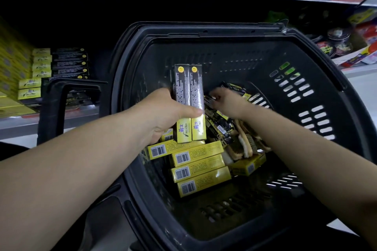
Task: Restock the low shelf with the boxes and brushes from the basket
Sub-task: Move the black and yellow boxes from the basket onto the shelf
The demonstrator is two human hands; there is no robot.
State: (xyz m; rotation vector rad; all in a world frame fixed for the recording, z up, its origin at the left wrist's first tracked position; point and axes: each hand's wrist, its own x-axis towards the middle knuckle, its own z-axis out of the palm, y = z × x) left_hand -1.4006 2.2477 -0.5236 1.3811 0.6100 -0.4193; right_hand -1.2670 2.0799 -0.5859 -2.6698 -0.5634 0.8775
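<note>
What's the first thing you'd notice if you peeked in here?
The big black plastic basket fills the middle, with flat yellow boxes and wooden brushes piled inside. The left hand holds two tall black-and-yellow boxes upright above them, while the right hand reaches in.

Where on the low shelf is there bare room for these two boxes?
Bare dark shelf lies between the stacked boxes at left and the basket rim. The left end is crowded with yellow and black stacks. The left hand grips the two boxes.
</note>
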